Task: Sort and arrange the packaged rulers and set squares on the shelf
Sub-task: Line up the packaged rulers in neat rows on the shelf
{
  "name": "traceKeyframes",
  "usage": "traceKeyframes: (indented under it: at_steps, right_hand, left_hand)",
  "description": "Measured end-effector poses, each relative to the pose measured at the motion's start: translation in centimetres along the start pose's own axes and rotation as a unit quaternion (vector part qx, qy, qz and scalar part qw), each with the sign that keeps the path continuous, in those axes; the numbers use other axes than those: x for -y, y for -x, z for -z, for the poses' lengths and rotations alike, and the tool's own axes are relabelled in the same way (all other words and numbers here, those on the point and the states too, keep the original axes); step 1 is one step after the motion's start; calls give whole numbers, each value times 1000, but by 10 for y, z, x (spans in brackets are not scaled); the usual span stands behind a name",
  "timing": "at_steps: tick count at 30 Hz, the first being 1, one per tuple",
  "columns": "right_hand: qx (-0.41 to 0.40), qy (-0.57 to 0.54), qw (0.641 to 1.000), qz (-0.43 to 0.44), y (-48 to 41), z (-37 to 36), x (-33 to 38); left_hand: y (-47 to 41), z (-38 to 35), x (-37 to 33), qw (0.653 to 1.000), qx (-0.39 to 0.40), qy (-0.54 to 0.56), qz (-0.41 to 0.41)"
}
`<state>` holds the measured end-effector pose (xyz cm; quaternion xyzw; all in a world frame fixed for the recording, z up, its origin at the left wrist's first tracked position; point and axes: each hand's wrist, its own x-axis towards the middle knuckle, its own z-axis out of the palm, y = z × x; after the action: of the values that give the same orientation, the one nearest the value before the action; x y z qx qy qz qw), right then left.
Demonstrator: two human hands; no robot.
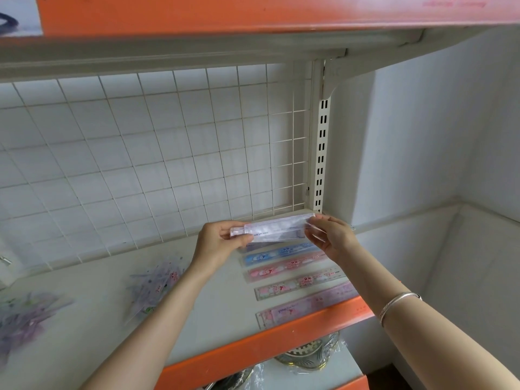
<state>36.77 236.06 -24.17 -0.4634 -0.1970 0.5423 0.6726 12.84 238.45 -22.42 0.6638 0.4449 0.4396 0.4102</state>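
Observation:
I hold a clear, pale purple packaged ruler [274,229] level above the back right of the white shelf [219,305]. My left hand [218,243] pinches its left end. My right hand [332,237] pinches its right end. Below it, several packaged rulers lie side by side in a row: a blue one [278,253], a pink one [284,267], a clear pink one [299,284] and a long purple one [309,304] by the front edge. A loose heap of packaged set squares [156,285] lies mid-shelf, and another heap [25,316] sits at the far left.
A white wire grid [140,164] backs the shelf. A slotted upright [320,153] stands at its right end. The front lip is orange [267,344]. Wrapped dishes [309,350] sit on the shelf below. An orange shelf [225,12] hangs overhead.

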Motion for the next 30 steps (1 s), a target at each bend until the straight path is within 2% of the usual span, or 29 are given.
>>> traceKeyframes:
  at_steps: [9, 16, 22, 30]
  right_hand:
    - [-30, -53, 998, 4, -5, 11, 7]
    - [3, -39, 999, 7, 1, 2, 2]
    - [41, -49, 998, 17, 5, -4, -2]
    - [62, -112, 991, -44, -4, -6, -12]
  left_hand:
    - [-6, 6, 10, 993, -33, 108, 43]
    - [-11, -1, 10, 976, -56, 194, 79]
    - [-13, -2, 11, 973, -62, 204, 83]
    - [-16, 2, 18, 958, -87, 256, 97]
